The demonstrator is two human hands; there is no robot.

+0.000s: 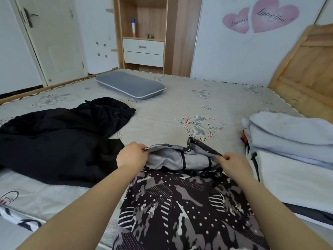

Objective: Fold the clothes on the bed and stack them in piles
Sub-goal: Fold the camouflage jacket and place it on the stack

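A bed (171, 109) covered by a grey floral-printed sheet is observed. A grey pillow (129, 85) is laid at its far side. Black garments (59, 141) are heaped at left. A patterned garment (187, 210) is spread at the near edge. Folded clothes (292, 152) are stacked at right.

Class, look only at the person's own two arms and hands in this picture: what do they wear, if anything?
Both forearms are bare right to the bottom edge of the picture, so no sleeve shows. The left hand and the right hand wear no gloves, and no ring, watch or bracelet can be seen on either wrist.
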